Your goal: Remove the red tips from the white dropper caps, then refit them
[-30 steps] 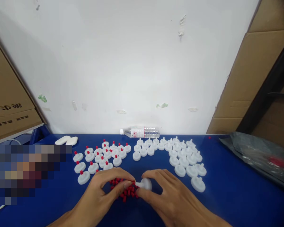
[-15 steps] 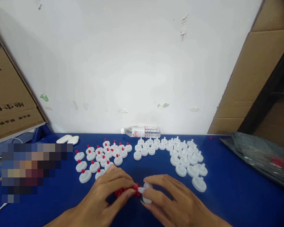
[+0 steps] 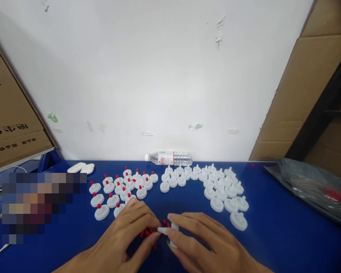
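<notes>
My right hand (image 3: 207, 239) grips a white plastic nozzle cap (image 3: 174, 227) by its round base, turned on its side. Its bare, tapered spout points left. At the spout's tip are the curled thumb and forefinger of my left hand (image 3: 133, 231); whether anything is pinched there I cannot make out. Small red tips (image 3: 147, 232) lie in a loose pile beneath and between the hands, and a single red tip (image 3: 155, 246) shows below my left thumb.
Several red-tipped white nozzle caps (image 3: 102, 212) stand at the left, while several bare-spouted ones (image 3: 238, 220) stand centre and right. A clear bottle (image 3: 183, 158) lies by the wall. Grey plastic bags (image 3: 309, 189) lie right; white rounded objects (image 3: 76, 167) lie back left.
The red tip that was at the spout's end is no longer on it. A red tip now shows below my left thumb. The held cap has shifted slightly left.
</notes>
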Tool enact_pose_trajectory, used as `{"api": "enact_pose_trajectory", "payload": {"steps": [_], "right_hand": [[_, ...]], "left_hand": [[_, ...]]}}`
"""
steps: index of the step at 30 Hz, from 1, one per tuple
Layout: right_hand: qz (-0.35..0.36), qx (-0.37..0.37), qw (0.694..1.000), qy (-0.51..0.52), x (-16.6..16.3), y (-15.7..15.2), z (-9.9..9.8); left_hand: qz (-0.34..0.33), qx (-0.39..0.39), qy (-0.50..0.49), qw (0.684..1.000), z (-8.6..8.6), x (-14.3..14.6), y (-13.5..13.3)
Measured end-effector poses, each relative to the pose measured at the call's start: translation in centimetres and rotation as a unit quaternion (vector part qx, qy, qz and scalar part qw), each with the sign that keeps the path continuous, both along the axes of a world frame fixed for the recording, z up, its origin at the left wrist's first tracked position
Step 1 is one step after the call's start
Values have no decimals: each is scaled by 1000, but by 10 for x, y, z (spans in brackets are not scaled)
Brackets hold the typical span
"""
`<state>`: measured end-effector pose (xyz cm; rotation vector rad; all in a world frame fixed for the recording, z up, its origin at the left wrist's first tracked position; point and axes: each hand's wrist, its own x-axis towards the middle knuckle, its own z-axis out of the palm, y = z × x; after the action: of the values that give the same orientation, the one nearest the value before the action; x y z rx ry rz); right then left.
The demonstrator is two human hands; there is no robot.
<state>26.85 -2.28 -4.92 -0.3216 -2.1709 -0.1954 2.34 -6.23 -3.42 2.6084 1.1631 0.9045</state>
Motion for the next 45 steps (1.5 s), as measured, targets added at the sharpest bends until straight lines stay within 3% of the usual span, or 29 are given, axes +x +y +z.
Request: {"api": "enact_pose_trajectory", "payload": {"steps": [10, 16, 23, 29, 33, 40, 45], "right_hand": [[-13, 15, 1000, 7, -2, 3, -2], [-12, 24, 1000, 16, -2, 5, 0], [-18, 30, 999, 6, -4, 4, 0], [-5, 23, 1000, 16, -7, 5, -3], [-14, 23, 999, 20, -8, 4, -5], [-11, 33, 999, 6, -5, 4, -2], [1, 30, 1000, -1, -3, 5, 0]], "left_hand": [[-37, 44, 38, 998, 17, -9, 4], [-77, 9, 145, 986, 9, -10, 3], [-80, 31, 219, 972, 6, -4, 1], [-19, 54, 83, 995, 9, -6, 10], [-40, 69, 24, 997, 8, -9, 14], [-67, 140, 10, 988, 8, -3, 8], [-41, 167, 3, 985, 4, -2, 10]]}}
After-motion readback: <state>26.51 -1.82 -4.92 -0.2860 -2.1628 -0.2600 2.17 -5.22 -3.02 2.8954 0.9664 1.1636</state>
